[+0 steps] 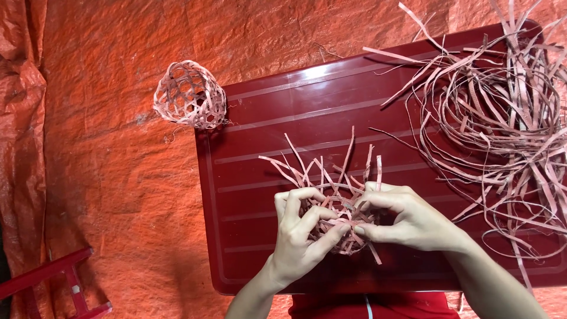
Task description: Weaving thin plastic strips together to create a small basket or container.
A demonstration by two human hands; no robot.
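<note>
A small, part-woven basket of thin pale strips (pixel 338 204) sits on a dark red plastic lid (pixel 266 136), loose strip ends sticking up and away from me. My left hand (pixel 298 233) grips its near left side, thumb and fingers curled into the weave. My right hand (pixel 407 218) holds the right side, fingertips pinching a strip at the middle. Both hands touch each other over the weave.
A finished small woven basket (pixel 190 94) lies on the orange tarp (pixel 106 177) by the lid's far left corner. A big tangled pile of loose strips (pixel 502 112) covers the lid's right side. A red wooden frame (pixel 65 283) stands at the lower left.
</note>
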